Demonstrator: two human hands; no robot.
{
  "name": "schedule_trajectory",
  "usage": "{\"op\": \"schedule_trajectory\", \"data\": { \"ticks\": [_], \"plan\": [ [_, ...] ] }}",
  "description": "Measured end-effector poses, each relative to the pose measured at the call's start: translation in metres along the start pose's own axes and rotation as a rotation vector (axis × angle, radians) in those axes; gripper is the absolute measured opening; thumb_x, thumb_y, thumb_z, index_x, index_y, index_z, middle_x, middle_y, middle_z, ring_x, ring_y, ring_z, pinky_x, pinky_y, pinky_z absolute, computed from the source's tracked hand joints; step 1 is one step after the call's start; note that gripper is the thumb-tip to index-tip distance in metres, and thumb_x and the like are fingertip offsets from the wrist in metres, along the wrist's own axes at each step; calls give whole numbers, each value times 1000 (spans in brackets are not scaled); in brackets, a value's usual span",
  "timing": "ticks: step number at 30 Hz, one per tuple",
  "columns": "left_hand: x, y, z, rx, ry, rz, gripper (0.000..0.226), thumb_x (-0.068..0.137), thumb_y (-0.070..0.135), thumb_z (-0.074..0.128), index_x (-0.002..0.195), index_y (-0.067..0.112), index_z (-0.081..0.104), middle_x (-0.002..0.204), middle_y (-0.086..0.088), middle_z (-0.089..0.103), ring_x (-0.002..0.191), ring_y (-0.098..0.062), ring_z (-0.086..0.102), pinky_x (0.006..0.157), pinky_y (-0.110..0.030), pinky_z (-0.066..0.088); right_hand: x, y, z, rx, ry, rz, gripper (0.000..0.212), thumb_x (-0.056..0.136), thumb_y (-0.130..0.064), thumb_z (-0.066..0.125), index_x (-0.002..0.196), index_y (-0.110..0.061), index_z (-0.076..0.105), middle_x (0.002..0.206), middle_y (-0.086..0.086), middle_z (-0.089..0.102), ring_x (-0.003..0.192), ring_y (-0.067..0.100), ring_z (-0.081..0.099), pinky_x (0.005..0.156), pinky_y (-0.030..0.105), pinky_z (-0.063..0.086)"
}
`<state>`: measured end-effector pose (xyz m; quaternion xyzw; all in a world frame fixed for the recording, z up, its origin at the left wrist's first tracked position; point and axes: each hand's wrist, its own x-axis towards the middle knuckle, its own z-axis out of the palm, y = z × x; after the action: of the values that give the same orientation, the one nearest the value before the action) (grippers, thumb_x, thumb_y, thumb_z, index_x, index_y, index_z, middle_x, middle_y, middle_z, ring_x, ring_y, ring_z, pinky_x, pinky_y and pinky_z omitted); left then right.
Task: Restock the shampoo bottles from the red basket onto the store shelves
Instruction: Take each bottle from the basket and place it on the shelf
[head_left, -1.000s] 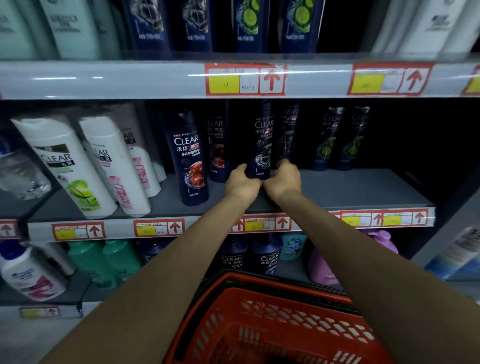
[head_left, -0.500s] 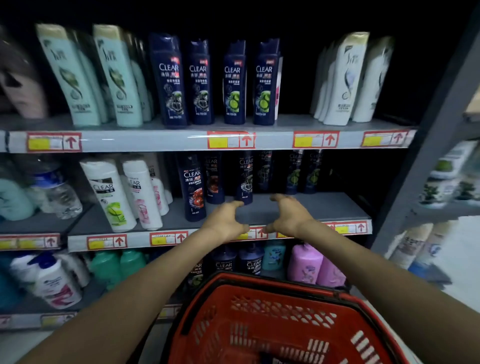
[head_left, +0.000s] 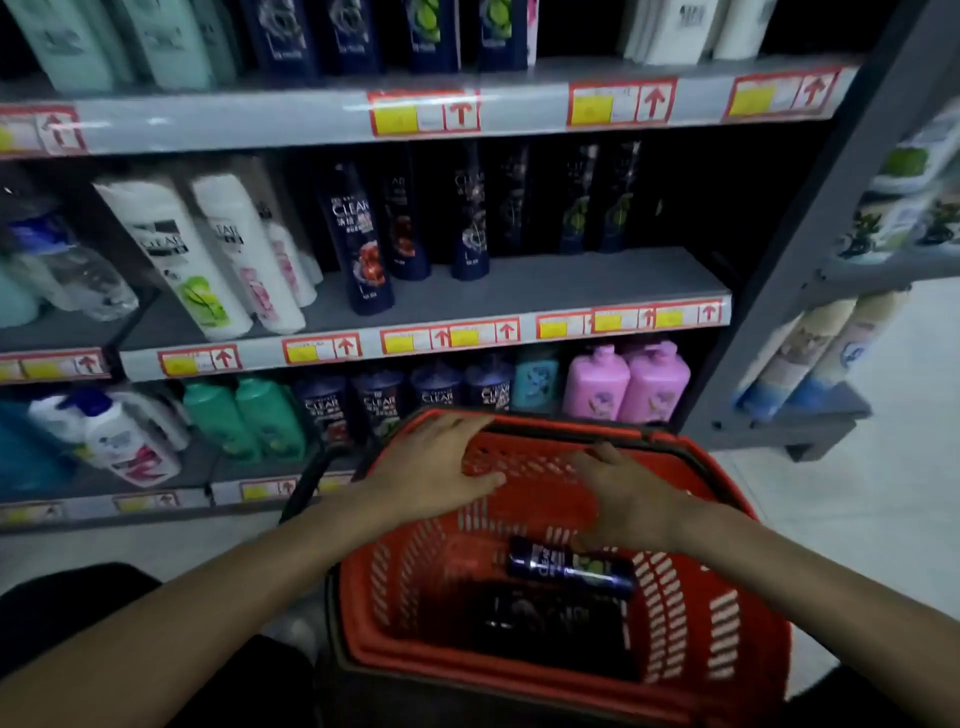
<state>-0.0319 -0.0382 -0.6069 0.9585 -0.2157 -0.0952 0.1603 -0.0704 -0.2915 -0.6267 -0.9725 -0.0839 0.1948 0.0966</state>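
**Both hands back over the basket**

Since half a second ago our hands have dropped from the middle shelf down to the basket, and our view has tilted lower with them. We see our left hand (head_left: 434, 470) spread flat and empty, fingers extended over the far left rim of the red slotted plastic shopping basket (head_left: 722, 618). Our right hand (head_left: 631, 501) hangs open over the basket's inside, fingers loosely curled and gripping nothing, just above one dark blue shampoo bottle with a green label patch (head_left: 571, 567) that lies on its side in the basket. Below that bottle sits a dark mass we cannot make out, so we can count only one bottle in there for certain.

On the grey metal middle shelf (head_left: 545, 288) we count two tall white shampoo bottles (head_left: 179, 254) leaning at the left front, with more white ones partly hidden behind. To their right stand three dark blue shampoo bottles (head_left: 361, 244) nearer the front edge, and further dark ones blur together at the back. On the shelf below we count two pink jugs (head_left: 626, 382) and two green bottles (head_left: 244, 415).
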Motion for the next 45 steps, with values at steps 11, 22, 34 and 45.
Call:
{"op": "schedule_trajectory", "data": {
  "ticks": [11,22,34,45],
  "plan": [
    [24,-4,154,166,-507,98,85,93,58,62,162,31,22,159,-2,35,142,-26,44,110,-39,45,-39,60,124,-283,-413,-70,77,88,-15,68,156,-19,33,152,14,43,132,35,53,101,39,52],
    [53,13,250,452,-853,218,80,93,47,70,158,18,32,142,-9,53,126,-31,58,100,-43,52,-35,72,144,-334,-472,-127,44,100,-15,51,144,-16,46,142,14,52,129,34,55,102,41,50],
    [65,19,261,520,-837,143,31,86,46,77,94,18,67,92,0,67,85,-20,67,64,-31,47,-34,78,144,-330,-545,-146,41,102,-10,52,143,-14,49,136,12,58,121,29,60,97,39,53],
    [54,-12,161,-45,-731,-230,86,70,59,87,135,9,61,132,-6,64,127,-28,59,97,-26,46,-17,41,97,-365,-383,5,71,95,-17,65,155,-14,28,142,9,55,123,31,61,94,40,55]
  ]
}}
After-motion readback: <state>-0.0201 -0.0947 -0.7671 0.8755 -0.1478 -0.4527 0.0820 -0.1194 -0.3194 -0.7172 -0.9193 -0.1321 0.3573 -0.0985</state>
